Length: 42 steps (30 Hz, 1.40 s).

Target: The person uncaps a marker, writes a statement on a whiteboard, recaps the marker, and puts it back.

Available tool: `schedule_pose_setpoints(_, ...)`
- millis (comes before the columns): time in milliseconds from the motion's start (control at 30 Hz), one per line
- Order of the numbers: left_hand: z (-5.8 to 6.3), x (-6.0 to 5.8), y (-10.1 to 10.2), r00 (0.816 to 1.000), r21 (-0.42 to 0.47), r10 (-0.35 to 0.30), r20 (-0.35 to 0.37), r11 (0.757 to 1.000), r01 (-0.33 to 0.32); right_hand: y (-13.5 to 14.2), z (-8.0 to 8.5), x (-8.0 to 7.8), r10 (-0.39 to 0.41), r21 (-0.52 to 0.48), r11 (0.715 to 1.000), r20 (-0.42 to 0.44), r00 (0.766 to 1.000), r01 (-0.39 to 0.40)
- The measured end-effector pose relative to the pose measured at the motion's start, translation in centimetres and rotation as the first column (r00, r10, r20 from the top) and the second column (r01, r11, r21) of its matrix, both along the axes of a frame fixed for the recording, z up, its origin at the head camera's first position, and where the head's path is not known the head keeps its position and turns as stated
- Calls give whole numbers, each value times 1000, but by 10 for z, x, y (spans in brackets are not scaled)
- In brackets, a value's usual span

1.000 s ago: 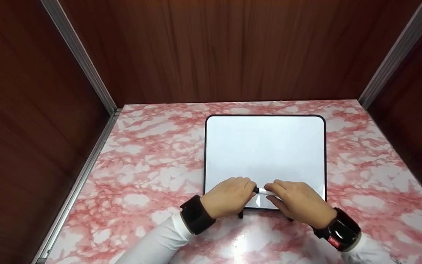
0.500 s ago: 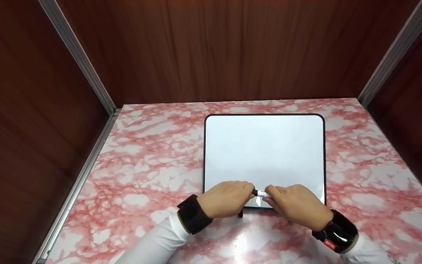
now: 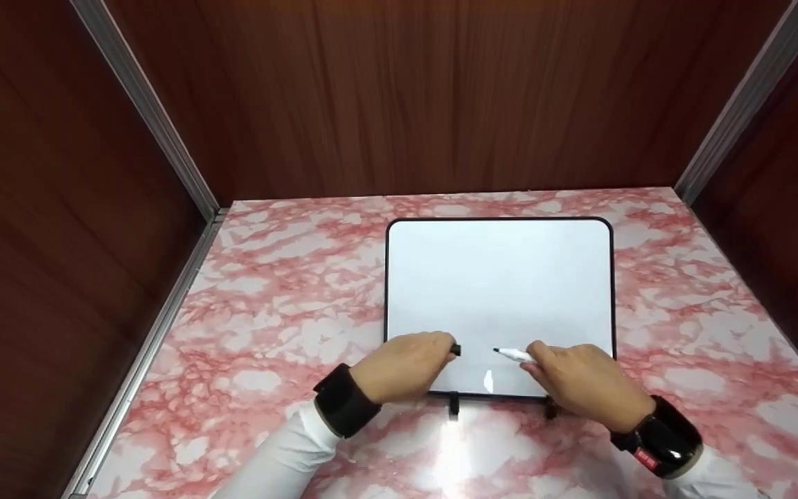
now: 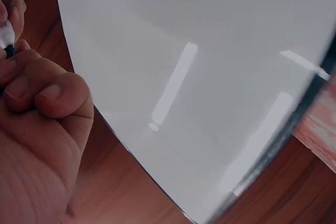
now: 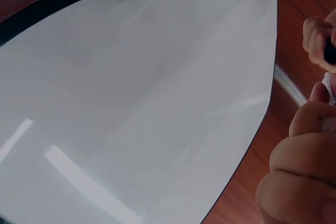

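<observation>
My right hand (image 3: 582,381) grips a white marker (image 3: 513,355) by its barrel, its dark tip bare and pointing left. Pinched in my left hand (image 3: 402,366) is the black marker cap (image 3: 456,350), apart from the tip by a short gap. Both hands are over the lower part of a whiteboard (image 3: 499,284) with a thin black frame and an unmarked surface. In the left wrist view the fingers (image 4: 63,95) are curled inward at the left edge. Curled fingers (image 5: 299,161) of the right hand show in the right wrist view, with the cap beyond them.
Black feet (image 3: 454,404) stick out at the whiteboard's lower edge. The board stands on a red-and-white marbled table (image 3: 288,291). Dark wood panels (image 3: 399,97) with metal corner strips (image 3: 156,118) enclose the back and sides.
The cap has come off the marker. My left hand has moved left with the cap, and my right hand slightly right with the marker, baring its tip.
</observation>
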<state>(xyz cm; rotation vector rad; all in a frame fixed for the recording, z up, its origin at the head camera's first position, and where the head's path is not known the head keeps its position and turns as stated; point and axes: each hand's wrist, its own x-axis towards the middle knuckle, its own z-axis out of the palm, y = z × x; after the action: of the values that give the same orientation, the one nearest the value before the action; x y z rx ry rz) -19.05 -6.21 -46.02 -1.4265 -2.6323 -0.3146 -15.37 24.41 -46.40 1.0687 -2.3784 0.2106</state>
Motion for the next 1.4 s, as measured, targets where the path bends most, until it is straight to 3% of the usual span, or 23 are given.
schedule_pose_setpoints(133,2,-4,-21,999,15,44,-5,999,-44,21,1,-1,-79,-12,997,38,996,79)
schedule_pose_setpoints(400,2,-10,-45,994,67,68,-85,996,-62,31,-1,0,-133,-4,991,115,984,134)
schedule_pose_setpoints(533,0,-12,-57,991,97,109,-74,990,-102,32,-3,1,-135,-10,990,122,983,137)
schedule_pose_setpoints(667,-1,-14,-70,987,110,150,-52,984,-143,32,-7,-1,-115,-20,993,72,991,116)
schedule_pose_setpoints(833,-2,-16,-84,978,125,202,49,970,-206,33,-11,-2,-79,-39,996,9,997,79)
schedule_pose_setpoints(1000,-4,-18,-95,952,131,272,139,948,-290,33,-13,-1,-77,-45,996,-3,997,76)
schedule_pose_setpoints(1167,-8,-25,-103,908,152,347,233,909,-387,32,-14,0,-70,-55,996,10,997,70)
schedule_pose_setpoints(1400,-20,-42,-116,846,181,476,240,834,-521,27,-16,2,-60,-73,995,30,998,62)
